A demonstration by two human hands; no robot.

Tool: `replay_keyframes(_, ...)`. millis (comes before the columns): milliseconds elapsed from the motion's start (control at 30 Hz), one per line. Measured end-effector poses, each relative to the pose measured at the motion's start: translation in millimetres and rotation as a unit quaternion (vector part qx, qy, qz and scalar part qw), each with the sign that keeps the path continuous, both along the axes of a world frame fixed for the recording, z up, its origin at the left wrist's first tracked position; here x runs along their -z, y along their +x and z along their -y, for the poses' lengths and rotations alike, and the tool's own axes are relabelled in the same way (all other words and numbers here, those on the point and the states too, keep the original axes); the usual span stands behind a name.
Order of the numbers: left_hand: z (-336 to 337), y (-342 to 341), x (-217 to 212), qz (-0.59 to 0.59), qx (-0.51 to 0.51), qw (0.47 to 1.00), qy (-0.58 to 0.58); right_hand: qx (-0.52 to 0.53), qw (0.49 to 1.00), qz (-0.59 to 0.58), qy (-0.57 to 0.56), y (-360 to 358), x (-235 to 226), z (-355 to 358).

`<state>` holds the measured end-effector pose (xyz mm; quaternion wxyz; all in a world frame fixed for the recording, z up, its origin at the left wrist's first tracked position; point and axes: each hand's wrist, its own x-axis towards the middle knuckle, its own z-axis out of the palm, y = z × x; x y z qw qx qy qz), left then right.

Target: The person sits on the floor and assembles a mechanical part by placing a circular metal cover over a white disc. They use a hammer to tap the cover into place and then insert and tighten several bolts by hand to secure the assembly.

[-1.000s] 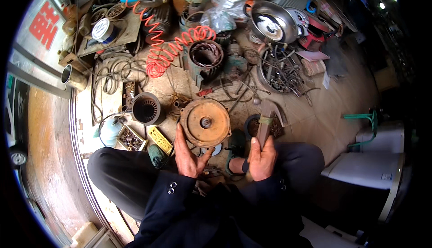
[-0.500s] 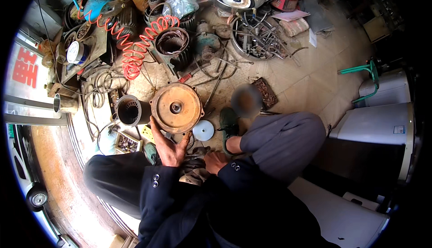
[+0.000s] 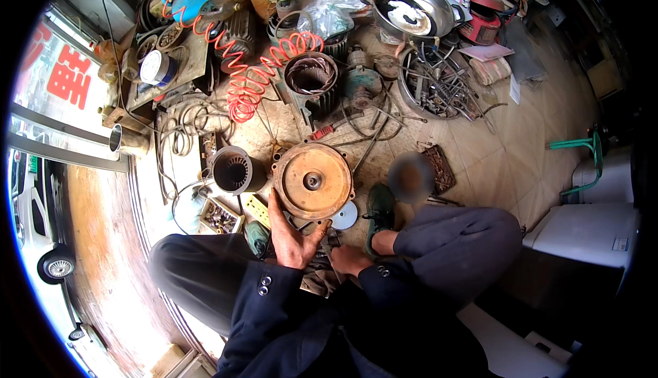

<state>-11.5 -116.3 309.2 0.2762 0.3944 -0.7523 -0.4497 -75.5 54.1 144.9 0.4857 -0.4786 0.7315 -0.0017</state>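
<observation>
My left hand (image 3: 291,243) grips the near-left rim of a rusty, round motor end cover (image 3: 295,179), with thumb and fingers spread along its edge. The cover faces up, with a hole in its middle and small lugs around the rim. Close by on the right, my right hand (image 3: 348,260) is closed in front of my body. A dark, narrow thing shows beside its fingers, too unclear to name. Under the hands lies a dark, crumpled cloth (image 3: 321,281). A pale disc (image 3: 345,215) lies partly under the cover's right edge.
Left of the cover stands a hollow motor stator (image 3: 233,170), near a small box of metal parts (image 3: 221,217). Beyond are a finned motor housing (image 3: 310,76), a coiled red hose (image 3: 247,97) and a basin of tools (image 3: 439,80). My shoe (image 3: 379,210) is at the right.
The whole view has shifted, so the scene sits farther right and lower. My left hand still holds the cover. A dark, narrow thing now shows by my right hand.
</observation>
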Motion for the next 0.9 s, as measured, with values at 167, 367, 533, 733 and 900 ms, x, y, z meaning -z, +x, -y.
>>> replay_keyframes(167,-5,-5,0,-0.045,-0.001,0.998,0.055,0.139,0.987,-0.048,-0.06,-26,13,20)
replay_keyframes(367,9,4,-28,-0.024,0.02,0.999,0.007,0.159,0.986,-0.034,-0.029,-49,7,22)
replay_keyframes(533,59,39,-111,-0.018,-0.047,0.995,0.081,0.216,0.972,-0.075,-0.053,-78,11,21)
replay_keyframes(733,149,100,-195,0.02,-0.136,0.962,-0.236,0.206,0.977,-0.059,0.01,-69,-3,26)
replay_keyframes(900,190,123,-177,0.037,-0.173,0.962,-0.209,0.189,0.98,-0.047,0.037,-68,-11,27)
